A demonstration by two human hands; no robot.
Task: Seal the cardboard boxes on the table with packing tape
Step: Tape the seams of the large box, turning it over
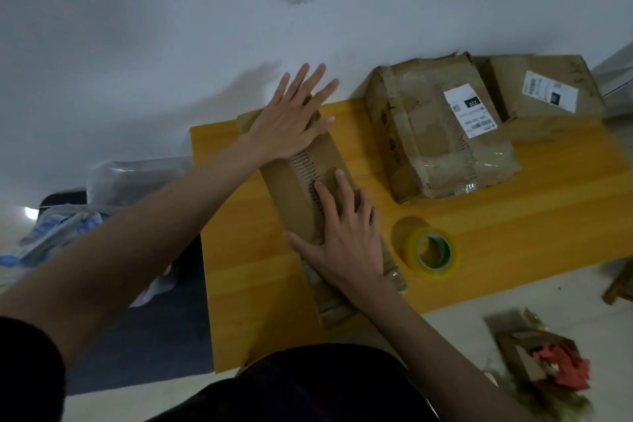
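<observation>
Palms press flat on the long cardboard box (301, 188): left hand (287, 120) at its far end, right hand (342, 236) nearer, each grip open with straight fingers. It lies on the yellow desk (239, 250); tape roll (432, 252) sits just right, two labelled boxes (438, 134) far right.
</observation>
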